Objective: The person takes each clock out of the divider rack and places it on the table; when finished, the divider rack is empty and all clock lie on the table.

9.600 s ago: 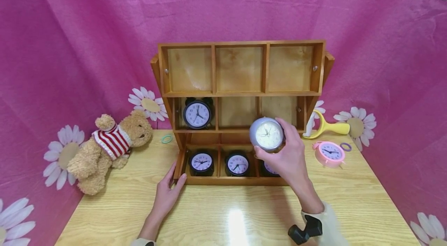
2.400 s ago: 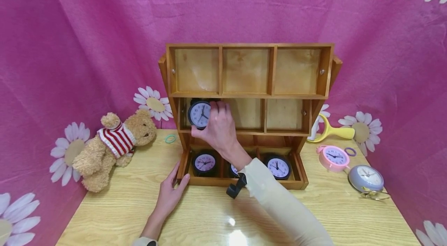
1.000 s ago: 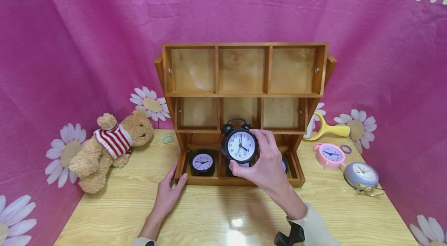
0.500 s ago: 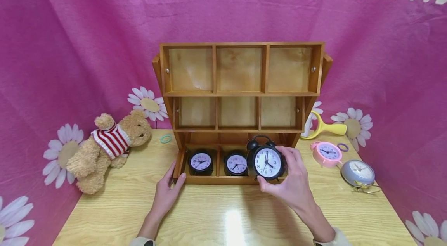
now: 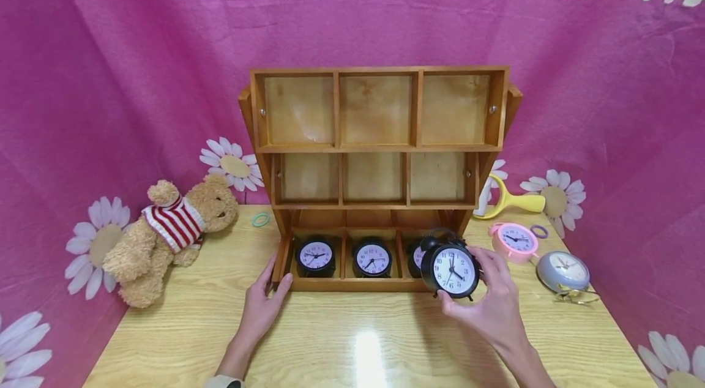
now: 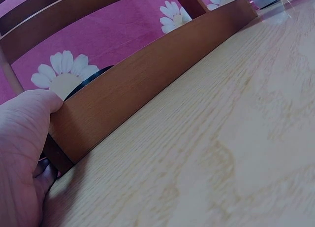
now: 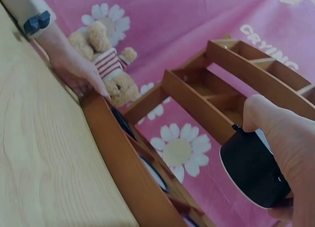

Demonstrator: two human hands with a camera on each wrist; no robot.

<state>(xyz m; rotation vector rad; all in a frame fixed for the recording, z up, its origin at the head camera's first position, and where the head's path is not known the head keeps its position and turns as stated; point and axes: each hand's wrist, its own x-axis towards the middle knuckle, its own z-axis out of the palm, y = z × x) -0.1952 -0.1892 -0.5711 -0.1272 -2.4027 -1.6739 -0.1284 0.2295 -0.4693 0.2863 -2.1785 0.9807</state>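
My right hand (image 5: 492, 299) holds a black twin-bell alarm clock (image 5: 456, 270) by its side, thumb low and fingers behind. The clock is in front of the bottom right compartment of a wooden shelf rack (image 5: 380, 148), and overlaps another black clock (image 5: 415, 256) there. Two more black clocks, one on the left (image 5: 316, 255) and one in the middle (image 5: 372, 258), sit in the bottom row. At the rack's lower left corner my left hand (image 5: 264, 302) grips the end of the bottom tray (image 6: 147, 74), thumb over the front edge.
On the table's right lie a pink clock (image 5: 514, 241), a grey-blue round clock (image 5: 563, 270), a purple ring (image 5: 540, 231) and a yellow-handled peeler-like tool (image 5: 514, 199). A teddy bear (image 5: 171, 235) and a green ring (image 5: 261, 219) are at left. A pink curtain (image 5: 380, 14) hangs behind.
The grey-blue clock went from my right hand to the table's right side. My right hand then took the black clock from the middle row's left compartment and carried it down and right. Left hand unchanged.
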